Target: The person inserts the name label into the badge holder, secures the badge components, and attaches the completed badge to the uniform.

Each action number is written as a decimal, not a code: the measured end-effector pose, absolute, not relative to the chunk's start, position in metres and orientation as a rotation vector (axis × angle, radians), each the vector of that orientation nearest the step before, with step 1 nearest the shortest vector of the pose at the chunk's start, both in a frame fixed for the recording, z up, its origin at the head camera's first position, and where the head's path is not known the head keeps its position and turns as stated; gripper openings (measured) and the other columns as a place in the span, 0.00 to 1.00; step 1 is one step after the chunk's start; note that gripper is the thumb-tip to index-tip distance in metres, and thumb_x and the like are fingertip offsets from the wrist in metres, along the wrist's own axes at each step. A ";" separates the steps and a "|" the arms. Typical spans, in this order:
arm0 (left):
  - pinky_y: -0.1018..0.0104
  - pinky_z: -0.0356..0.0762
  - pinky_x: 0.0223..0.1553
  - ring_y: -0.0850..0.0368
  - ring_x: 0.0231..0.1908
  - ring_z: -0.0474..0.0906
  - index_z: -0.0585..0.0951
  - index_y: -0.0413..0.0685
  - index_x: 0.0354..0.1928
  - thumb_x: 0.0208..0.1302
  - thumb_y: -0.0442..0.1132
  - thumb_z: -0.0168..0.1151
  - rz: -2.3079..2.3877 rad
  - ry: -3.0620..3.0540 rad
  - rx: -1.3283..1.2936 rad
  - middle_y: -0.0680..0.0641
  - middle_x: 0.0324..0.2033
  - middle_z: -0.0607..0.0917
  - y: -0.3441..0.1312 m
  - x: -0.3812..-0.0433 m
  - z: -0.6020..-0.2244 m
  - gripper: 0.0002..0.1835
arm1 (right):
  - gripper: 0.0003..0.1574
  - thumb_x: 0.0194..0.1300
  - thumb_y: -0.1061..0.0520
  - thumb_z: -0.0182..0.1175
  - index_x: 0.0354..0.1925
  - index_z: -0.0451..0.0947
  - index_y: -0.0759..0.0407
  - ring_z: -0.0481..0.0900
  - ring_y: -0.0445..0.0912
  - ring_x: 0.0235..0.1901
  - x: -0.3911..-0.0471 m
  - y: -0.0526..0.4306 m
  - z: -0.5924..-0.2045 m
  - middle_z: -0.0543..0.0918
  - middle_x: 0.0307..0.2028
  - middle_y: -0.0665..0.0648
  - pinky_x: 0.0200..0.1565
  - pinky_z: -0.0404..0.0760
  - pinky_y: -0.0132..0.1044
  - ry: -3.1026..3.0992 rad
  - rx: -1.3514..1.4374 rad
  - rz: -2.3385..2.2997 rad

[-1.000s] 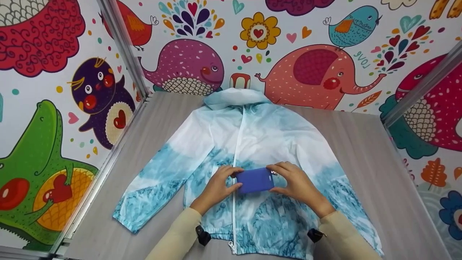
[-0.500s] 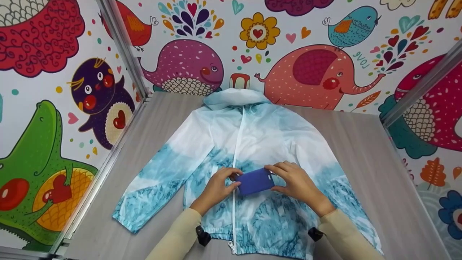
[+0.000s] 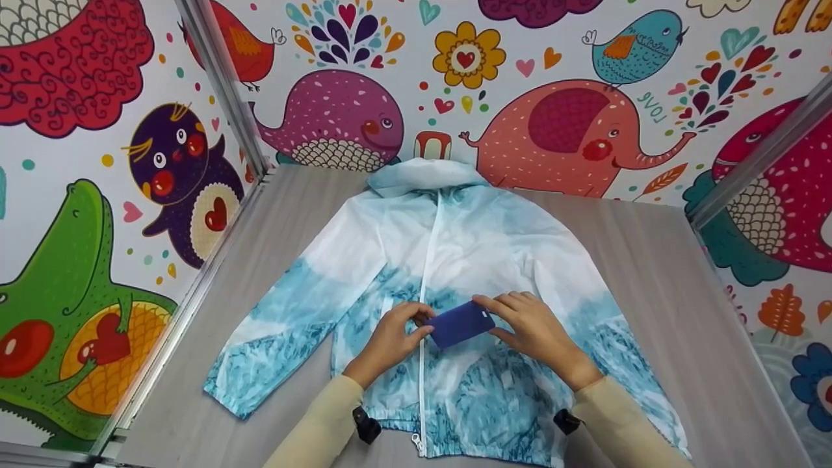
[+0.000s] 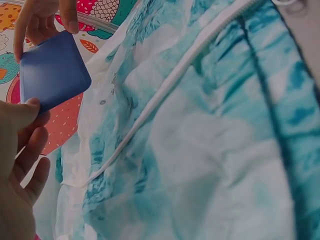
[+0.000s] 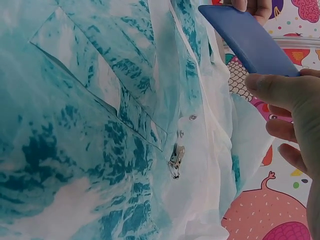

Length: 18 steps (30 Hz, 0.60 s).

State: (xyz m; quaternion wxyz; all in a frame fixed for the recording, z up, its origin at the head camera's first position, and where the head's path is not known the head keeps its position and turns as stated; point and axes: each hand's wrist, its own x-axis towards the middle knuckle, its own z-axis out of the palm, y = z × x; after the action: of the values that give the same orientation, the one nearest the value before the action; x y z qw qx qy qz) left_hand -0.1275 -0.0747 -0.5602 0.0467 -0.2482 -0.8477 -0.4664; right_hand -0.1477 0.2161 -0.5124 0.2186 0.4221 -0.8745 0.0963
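Observation:
A flat blue card holder (image 3: pixel 458 325), with a small slot near one end, is held in the air over a jacket (image 3: pixel 448 247). Thumb and fingers of my left hand (image 3: pixel 388 335) pinch its left end. At the slotted end my right hand (image 3: pixel 539 335) pinches it too. Both grips show in the left wrist view, where the holder (image 4: pixel 55 72) turns a plain, smooth face. A small metal clip (image 5: pixel 176 159) appears against the jacket front in the right wrist view. The white and teal jacket lies spread face up, with its white zip (image 3: pixel 423 364) running down the front.
A wood-grain table (image 3: pixel 689 338) carries the jacket. Walls with printed cartoon animals (image 3: pixel 565 143) stand behind and at both sides, joined by metal frame strips (image 3: pixel 224 84). The jacket's zip pull (image 3: pixel 416 442) lies near the front hem.
The card holder has tilted, its right end now higher and its face darker. My right fingertips have shifted slightly left with it. The jacket stays in place.

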 end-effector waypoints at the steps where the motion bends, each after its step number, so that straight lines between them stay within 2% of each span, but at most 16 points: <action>1: 0.58 0.81 0.48 0.60 0.44 0.80 0.80 0.55 0.49 0.70 0.43 0.60 -1.432 -2.579 -0.762 0.53 0.43 0.84 -0.075 -0.127 -0.560 0.08 | 0.48 0.48 0.54 0.79 0.67 0.72 0.45 0.82 0.45 0.43 -0.148 0.216 -0.513 0.85 0.43 0.48 0.49 0.82 0.44 -2.409 1.169 0.259; 8: 0.57 0.81 0.44 0.58 0.42 0.80 0.81 0.51 0.45 0.70 0.40 0.59 -1.385 -2.481 -0.792 0.50 0.41 0.84 -0.074 -0.125 -0.562 0.06 | 0.42 0.48 0.54 0.78 0.62 0.76 0.49 0.82 0.44 0.41 -0.149 0.215 -0.516 0.85 0.40 0.48 0.49 0.81 0.45 -2.408 1.134 0.321; 18: 0.55 0.82 0.45 0.60 0.42 0.81 0.81 0.52 0.44 0.70 0.40 0.60 -1.415 -2.424 -0.727 0.51 0.40 0.84 -0.073 -0.127 -0.565 0.05 | 0.37 0.54 0.53 0.75 0.62 0.76 0.46 0.81 0.43 0.40 -0.150 0.218 -0.524 0.85 0.40 0.49 0.46 0.80 0.44 -2.483 1.104 0.436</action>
State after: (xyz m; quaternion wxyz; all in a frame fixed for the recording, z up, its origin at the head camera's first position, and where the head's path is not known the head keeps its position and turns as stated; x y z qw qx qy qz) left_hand -0.1266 -0.0734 -0.5654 0.1210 -0.2489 -0.8300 -0.4843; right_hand -0.1505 0.2184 -0.5245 0.1936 0.3935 -0.8852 0.1555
